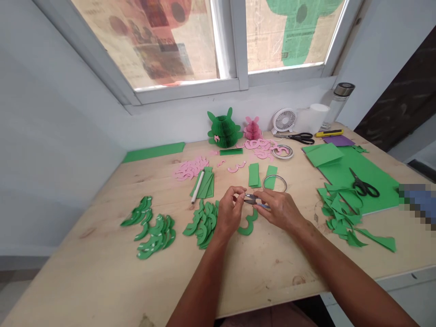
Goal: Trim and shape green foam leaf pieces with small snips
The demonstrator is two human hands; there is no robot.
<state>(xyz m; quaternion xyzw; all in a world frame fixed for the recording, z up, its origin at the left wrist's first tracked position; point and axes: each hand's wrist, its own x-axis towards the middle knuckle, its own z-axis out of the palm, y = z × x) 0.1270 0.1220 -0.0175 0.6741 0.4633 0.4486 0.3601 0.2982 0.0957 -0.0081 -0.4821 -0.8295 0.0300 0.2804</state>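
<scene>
My right hand is closed around small thread snips, their blades pointing left. My left hand is pinched closed at the blade tips; a small pale bit shows at its fingertips, too small to name. Below the snips, a scalloped green paper piece lies on the table, partly hidden by my hands. Left of my left hand is a pile of scalloped green pieces. Further left, more green pieces carry white strips. A thin tape roll lies just beyond my right hand, near green paper rectangles.
Black scissors rest on green sheets at right, beside green scraps. Pink cutouts and a white pen lie at left. At the back stand green and pink paper figures, a fan and a bottle.
</scene>
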